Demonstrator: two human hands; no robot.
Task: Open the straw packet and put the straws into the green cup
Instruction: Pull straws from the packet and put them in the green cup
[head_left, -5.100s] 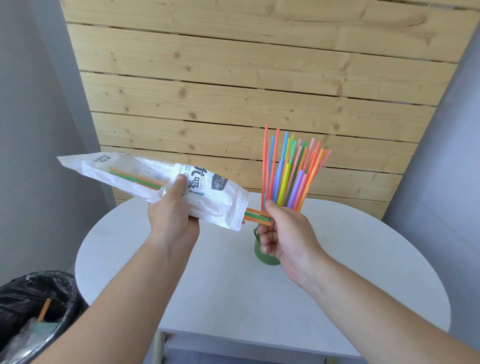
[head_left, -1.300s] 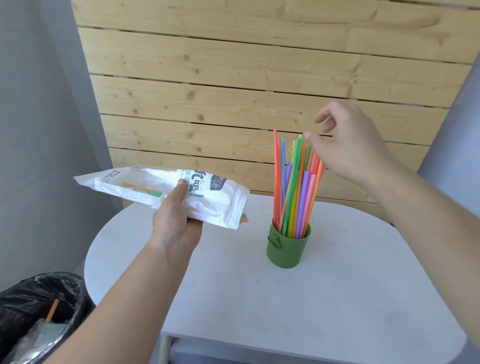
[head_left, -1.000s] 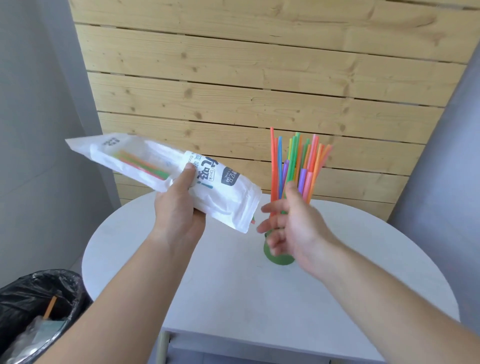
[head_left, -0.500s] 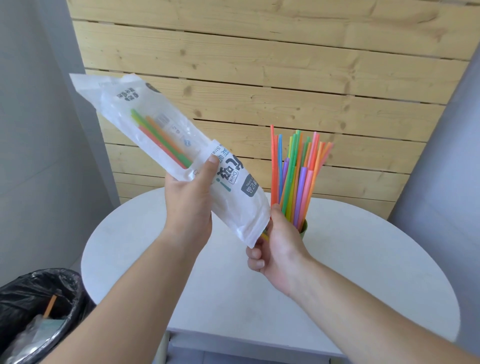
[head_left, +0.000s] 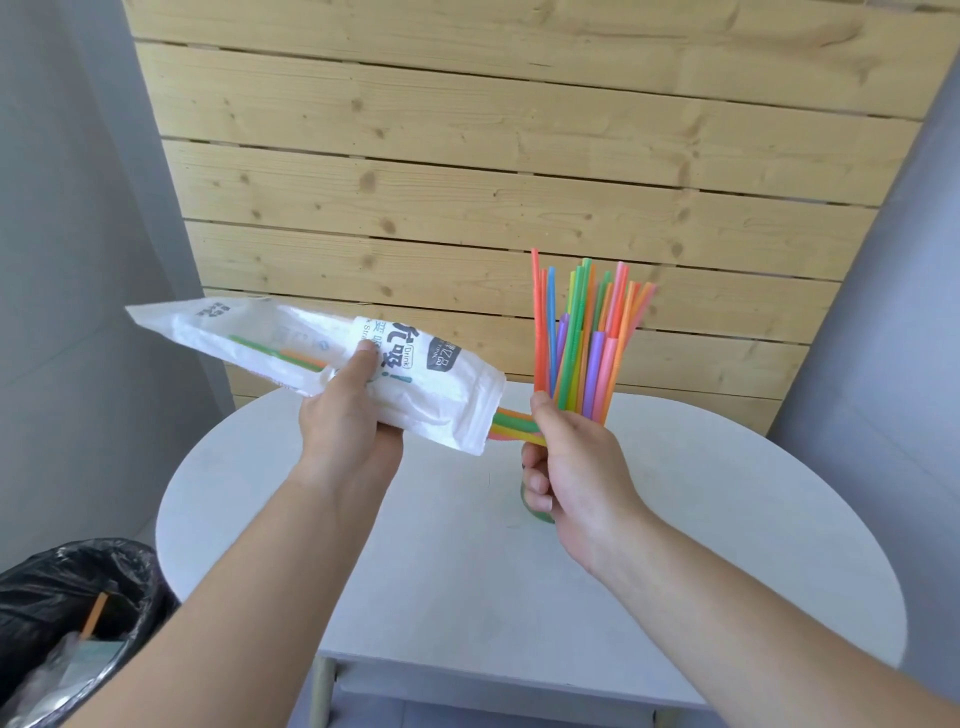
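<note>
Since half a second earlier, the straw packet (head_left: 415, 384) had swung down from a steep upward tilt to lie almost level, and a few straws (head_left: 511, 423) now poked out of its torn end.

My left grip (head_left: 348, 415) grasped the packet from below near its middle, with the thumb pressed on the printed white front. The sealed end pointed left and slightly up, and the open end pointed right. Green and orange lengths showed through the clear part of the wrapper to the left of the thumb.

My right grip (head_left: 571, 457) was clenched around the tips of the yellow, green and pink straws where they left the packet, thumb on top and the other fingers curled underneath.

Just behind that grip stood the green cup (head_left: 539, 516) on the white round bench (head_left: 467, 571). Only a sliver of its base showed below the knuckles. A standing bunch (head_left: 587, 338) of orange, blue, green, purple and pink rose from it and fanned out against the pale wooden wall (head_left: 467, 156).

At the lower left, beside the bench, sat a bin (head_left: 78, 597) lined with a black bag.
</note>
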